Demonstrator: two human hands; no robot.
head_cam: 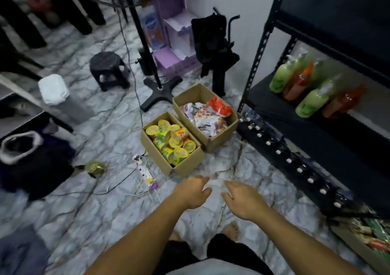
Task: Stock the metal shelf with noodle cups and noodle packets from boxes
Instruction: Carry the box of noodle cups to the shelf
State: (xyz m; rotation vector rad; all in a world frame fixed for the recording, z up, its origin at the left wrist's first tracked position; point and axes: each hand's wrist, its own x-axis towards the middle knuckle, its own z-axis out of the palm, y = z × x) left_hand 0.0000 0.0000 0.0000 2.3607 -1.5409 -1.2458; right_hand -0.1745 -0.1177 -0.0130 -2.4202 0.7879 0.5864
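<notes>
Two open cardboard boxes stand on the marble floor. The nearer box (185,165) is full of yellow-lidded noodle cups (172,141). The farther box (221,139) holds noodle packets (202,116) in white, purple and red wrappers. The black metal shelf (316,106) rises on the right. My left hand (193,191) and my right hand (242,198) reach forward over the floor just short of the cup box, fingers relaxed, holding nothing.
Green and orange bottles (304,89) stand on a shelf level, and capped bottles (295,165) line the bottom one. A power strip (145,172) with cables lies left of the boxes. A fan stand (158,89), a black stool (109,70), a black bag (31,165) and another box (363,245) are around.
</notes>
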